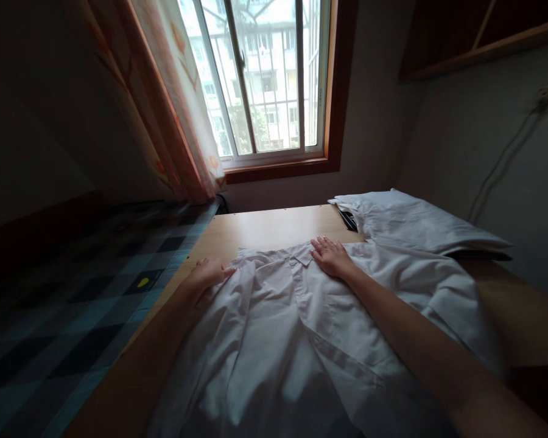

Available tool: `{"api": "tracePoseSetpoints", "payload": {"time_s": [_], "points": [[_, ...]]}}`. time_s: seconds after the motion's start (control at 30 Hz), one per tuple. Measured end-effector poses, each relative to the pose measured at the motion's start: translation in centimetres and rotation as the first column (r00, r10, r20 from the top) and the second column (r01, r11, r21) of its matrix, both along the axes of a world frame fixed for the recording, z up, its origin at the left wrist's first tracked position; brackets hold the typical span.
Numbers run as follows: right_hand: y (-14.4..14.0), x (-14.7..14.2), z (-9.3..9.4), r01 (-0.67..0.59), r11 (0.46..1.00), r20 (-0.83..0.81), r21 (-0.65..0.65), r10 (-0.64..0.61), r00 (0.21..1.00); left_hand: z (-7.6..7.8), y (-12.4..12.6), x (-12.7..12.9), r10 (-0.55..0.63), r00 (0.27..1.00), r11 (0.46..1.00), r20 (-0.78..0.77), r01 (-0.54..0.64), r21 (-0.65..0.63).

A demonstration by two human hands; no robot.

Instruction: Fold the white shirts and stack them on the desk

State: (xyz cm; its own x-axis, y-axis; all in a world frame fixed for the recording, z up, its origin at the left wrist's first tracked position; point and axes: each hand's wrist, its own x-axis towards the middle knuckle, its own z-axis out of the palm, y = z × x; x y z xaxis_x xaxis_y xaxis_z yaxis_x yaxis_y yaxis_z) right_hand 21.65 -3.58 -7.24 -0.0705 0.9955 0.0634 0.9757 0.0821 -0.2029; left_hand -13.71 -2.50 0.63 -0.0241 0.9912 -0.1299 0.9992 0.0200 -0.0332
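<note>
A white shirt (278, 328) lies spread and wrinkled across a light wooden table (260, 228), its collar pointing towards the window. My left hand (205, 272) rests at the shirt's left shoulder edge, fingers curled onto the cloth. My right hand (329, 255) lies flat on the collar area, fingers apart and pressing down. Neither hand lifts the cloth.
A folded white garment (411, 222) sits at the table's far right over a dark flat object (348, 220). A bed with a blue checked cover (73, 304) stands to the left. A window (265, 79) and patterned curtain (173, 109) are behind the table.
</note>
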Motion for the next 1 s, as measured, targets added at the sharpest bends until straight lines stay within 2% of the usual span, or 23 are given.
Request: {"api": "tracePoseSetpoints", "payload": {"time_s": [0.1, 0.27, 0.33, 0.4, 0.53, 0.63, 0.73, 0.87, 0.93, 1.0], "points": [[-0.1, 0.0, 0.1, -0.004, 1.000, 0.001, 0.010, 0.004, 1.000, 0.2, 0.0, 0.3, 0.027, 0.995, 0.997, 0.096, -0.020, -0.072], [-0.3, -0.1, 0.3, 0.002, 1.000, 0.001, 0.004, -0.002, 1.000, 0.4, -0.5, 0.3, 0.065, 0.975, 0.998, 0.211, -0.059, -0.038], [-0.3, -0.1, 0.3, 0.001, 1.000, -0.002, 0.006, -0.001, 1.000, 0.6, -1.0, 0.3, 0.024, 0.967, 0.999, 0.255, -0.015, -0.038], [-0.2, -0.1, 0.2, 0.000, 1.000, -0.005, 0.010, 0.000, 1.000, 1.0, -1.5, 0.3, -0.062, 0.960, 0.995, 0.273, 0.083, -0.064], [-0.1, -0.1, 0.1, -0.001, 1.000, 0.001, 0.007, 0.001, 1.000, 2.6, -2.5, 0.6, -0.143, 0.979, 0.983, 0.147, 0.158, -0.096], [-0.1, -0.1, 0.1, 0.002, 1.000, 0.011, 0.004, -0.002, 1.000, 4.8, -3.1, 1.3, -0.129, 0.982, 0.981, 0.142, 0.147, -0.129], [-0.2, -0.2, 0.2, 0.009, 1.000, 0.015, -0.001, -0.009, 1.000, 7.5, -3.7, 3.0, -0.073, 0.986, 0.966, 0.151, 0.107, -0.235], [-0.3, -0.2, 0.3, 0.012, 1.000, 0.016, -0.007, -0.011, 1.000, 10.4, -4.9, 7.2, -0.151, 0.968, 0.945, 0.202, 0.201, -0.257], [-0.2, -0.2, 0.4, 0.012, 1.000, 0.016, -0.012, -0.012, 1.000, 11.0, -5.4, 9.9, -0.184, 0.963, 0.939, 0.199, 0.232, -0.255], [-0.2, -0.2, 0.4, 0.016, 1.000, 0.014, -0.020, -0.015, 1.000, 10.6, -6.0, 12.7, -0.243, 0.957, 0.936, 0.156, 0.274, -0.223]]}}
